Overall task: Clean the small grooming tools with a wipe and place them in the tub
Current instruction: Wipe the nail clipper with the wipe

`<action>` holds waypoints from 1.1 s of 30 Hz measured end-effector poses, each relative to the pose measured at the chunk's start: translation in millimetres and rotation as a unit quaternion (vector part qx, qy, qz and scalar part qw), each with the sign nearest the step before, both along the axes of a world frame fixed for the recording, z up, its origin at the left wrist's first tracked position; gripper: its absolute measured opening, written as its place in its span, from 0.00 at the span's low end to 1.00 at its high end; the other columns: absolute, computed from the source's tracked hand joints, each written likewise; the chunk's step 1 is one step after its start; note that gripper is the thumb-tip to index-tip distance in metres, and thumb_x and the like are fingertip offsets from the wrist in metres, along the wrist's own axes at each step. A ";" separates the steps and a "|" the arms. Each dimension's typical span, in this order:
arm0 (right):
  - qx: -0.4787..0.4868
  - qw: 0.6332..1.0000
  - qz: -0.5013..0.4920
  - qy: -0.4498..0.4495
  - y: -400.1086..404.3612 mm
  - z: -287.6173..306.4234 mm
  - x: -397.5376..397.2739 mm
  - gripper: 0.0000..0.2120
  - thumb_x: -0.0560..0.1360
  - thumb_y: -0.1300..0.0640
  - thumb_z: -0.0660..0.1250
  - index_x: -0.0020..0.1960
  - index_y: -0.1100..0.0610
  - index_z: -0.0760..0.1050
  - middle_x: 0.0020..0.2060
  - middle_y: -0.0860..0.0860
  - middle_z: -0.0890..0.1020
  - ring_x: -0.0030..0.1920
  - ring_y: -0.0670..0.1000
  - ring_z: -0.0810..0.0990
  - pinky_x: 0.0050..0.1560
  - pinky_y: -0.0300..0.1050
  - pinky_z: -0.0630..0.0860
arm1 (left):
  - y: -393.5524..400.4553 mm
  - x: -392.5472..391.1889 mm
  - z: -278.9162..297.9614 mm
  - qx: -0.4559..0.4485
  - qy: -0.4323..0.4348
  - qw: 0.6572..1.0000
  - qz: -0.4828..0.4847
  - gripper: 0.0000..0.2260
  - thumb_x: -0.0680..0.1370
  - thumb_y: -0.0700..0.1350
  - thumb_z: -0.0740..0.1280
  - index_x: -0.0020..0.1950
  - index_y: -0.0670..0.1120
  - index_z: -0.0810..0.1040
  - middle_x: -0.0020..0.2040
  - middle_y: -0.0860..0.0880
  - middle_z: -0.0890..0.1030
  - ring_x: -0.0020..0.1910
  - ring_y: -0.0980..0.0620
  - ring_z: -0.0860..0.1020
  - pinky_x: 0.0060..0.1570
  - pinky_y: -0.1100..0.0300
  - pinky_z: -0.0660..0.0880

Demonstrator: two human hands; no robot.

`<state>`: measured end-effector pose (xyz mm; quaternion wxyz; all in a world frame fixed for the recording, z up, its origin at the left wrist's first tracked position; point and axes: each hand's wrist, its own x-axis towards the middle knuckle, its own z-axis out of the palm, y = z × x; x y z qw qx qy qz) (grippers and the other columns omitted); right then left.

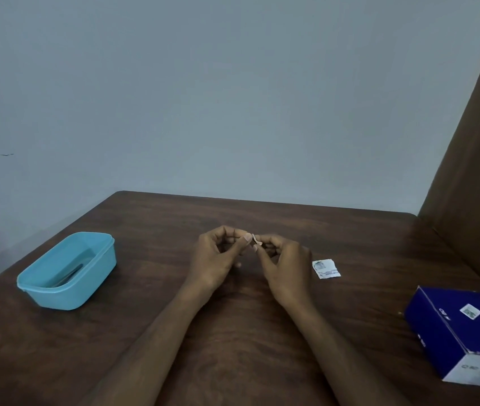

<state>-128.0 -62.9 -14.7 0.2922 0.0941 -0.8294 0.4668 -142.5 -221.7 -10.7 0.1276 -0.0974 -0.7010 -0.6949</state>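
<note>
Both hands are up over the middle of the wooden table (232,332), meeting fingertip to fingertip. The left hand (218,259) and the right hand (284,265) are each curled in, pinching one tiny pale thing (254,241) between them. It looks like a folded wipe, possibly wrapped round a small tool, but it is too small and too hidden by fingertips to say which. Both grips are clamped on it, thumbs and forefingers together, nothing slack.

My read: this is the wiping or unfolding step. To do it well, one hand should hold firm while the other draws the wipe along the full length, turning the piece so every face gets covered, and keeping it above the table so a slip costs nothing.

Where things sit: the pinched piece is right at the meeting point of the two sets of fingertips, just above the tabletop. The light blue tub (65,271) stands well apart, off to the left, open, with a slim dark item (70,276) already lying inside, likely a finished tool. A torn white sachet (326,269) lies near the right hand, on its outer side. A blue carton (461,332) sits at the far right edge.

The drop into the tub will mean a long reach leftward.
</note>
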 end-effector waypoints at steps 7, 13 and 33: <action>0.086 0.993 -0.025 0.077 -4.6 -0.1 1.8 0.05 0.75 0.57 0.78 0.50 0.51 0.88 0.37 0.47 0.86 0.38 0.50 0.83 0.39 0.44 0.75 | 0.9 1.3 1.7 0.002 -0.007 1.000 0.019 0.10 0.79 0.47 0.77 0.45 0.41 0.85 0.35 0.48 0.84 0.37 0.55 0.82 0.34 0.59 0.79; -0.021 1.000 -0.007 -0.008 2.5 1.7 2.5 0.05 0.75 0.51 0.80 0.43 0.51 0.86 0.33 0.41 0.86 0.37 0.39 0.84 0.37 0.36 0.77 | 1.7 6.3 5.4 0.004 -0.006 1.000 0.004 0.05 0.80 0.46 0.76 0.52 0.46 0.88 0.42 0.48 0.87 0.41 0.56 0.82 0.33 0.59 0.78; -0.068 0.993 0.038 -0.088 2.4 -0.9 -3.2 0.04 0.74 0.58 0.79 0.46 0.50 0.89 0.36 0.43 0.87 0.37 0.40 0.84 0.40 0.36 0.79 | 1.3 3.0 4.2 0.030 -0.009 0.999 0.010 0.07 0.82 0.44 0.72 0.57 0.45 0.88 0.49 0.48 0.90 0.48 0.53 0.87 0.41 0.60 0.84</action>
